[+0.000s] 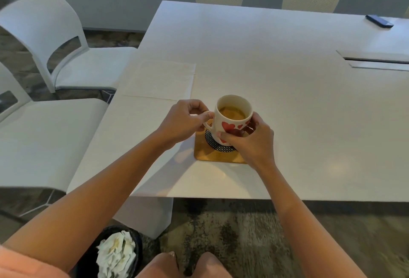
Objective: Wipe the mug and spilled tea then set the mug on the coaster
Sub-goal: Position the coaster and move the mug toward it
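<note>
So you've got both hands on the mug (232, 118) right in the middle of the frame. Your left hand (183, 120) is curled up with the fingers pinching the handle, and your right hand (250, 140) is wrapped around the lower right side of the mug, thumb across the red hearts. There's tea inside, amber coloured, sitting well below the rim. The mug is over the coaster (218, 151), a square wooden one with a dark patterned disc in the centre, but honestly can't tell if the base is touching it or just above.

The table (287, 100) is white, and a flat napkin (159, 78) lies up and left of the mug, apart from it. Bottom left of the frame there's a dark bin (135, 240) on the floor with crumpled tissue (116, 255) in it, some yellowish stains showing.
</note>
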Demonstrator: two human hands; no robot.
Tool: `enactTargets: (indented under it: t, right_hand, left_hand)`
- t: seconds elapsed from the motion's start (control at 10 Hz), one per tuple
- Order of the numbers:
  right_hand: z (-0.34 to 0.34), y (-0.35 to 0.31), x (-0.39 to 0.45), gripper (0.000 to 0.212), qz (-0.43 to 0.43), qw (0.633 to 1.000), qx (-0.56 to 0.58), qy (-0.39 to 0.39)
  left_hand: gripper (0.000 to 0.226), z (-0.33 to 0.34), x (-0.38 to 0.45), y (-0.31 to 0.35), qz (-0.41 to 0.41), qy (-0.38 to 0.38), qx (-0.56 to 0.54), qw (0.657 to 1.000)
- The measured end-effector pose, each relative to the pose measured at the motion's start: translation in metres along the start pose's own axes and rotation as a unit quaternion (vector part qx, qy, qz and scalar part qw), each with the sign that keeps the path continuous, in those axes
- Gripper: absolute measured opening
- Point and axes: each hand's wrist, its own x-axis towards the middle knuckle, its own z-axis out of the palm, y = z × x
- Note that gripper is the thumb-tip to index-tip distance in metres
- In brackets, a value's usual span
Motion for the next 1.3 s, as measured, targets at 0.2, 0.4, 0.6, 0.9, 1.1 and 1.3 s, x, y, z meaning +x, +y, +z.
enactTargets:
  t: [0.2,0.4,0.6,0.9,1.1,1.3]
  right_hand:
    - [0.002,-0.003,-0.009,0.077,0.002,1.0,0.011,-0.002]
    - [0.004,-0.003,-0.012,0.077,-0.002,1.0,0.002,0.001]
    - [0.007,-0.005,-0.013,0.077,0.0,1.0,-0.003,-0.006]
    - [-0.007,0.001,-0.006,0.086,0.015,0.997,0.01,-0.08]
    - [-0.047,0.017,0.007,0.098,0.039,0.993,0.043,-0.103]
    - [-0.07,0.032,0.011,0.05,0.091,0.991,0.081,0.054]
  left_hand:
    - [0.017,-0.004,-0.007,-0.007,0.001,-0.003,-0.02,1.0]
    - [0.017,-0.006,-0.01,-0.011,0.004,-0.007,-0.023,1.0]
    - [0.018,-0.014,-0.003,-0.011,0.0,-0.031,-0.007,0.999]
    - [0.024,-0.019,0.006,-0.01,-0.021,-0.079,0.036,0.996]
    - [0.03,-0.024,0.007,-0.015,-0.027,-0.09,0.029,0.995]
    - [0.032,-0.023,0.011,-0.022,-0.052,-0.04,-0.017,0.998]
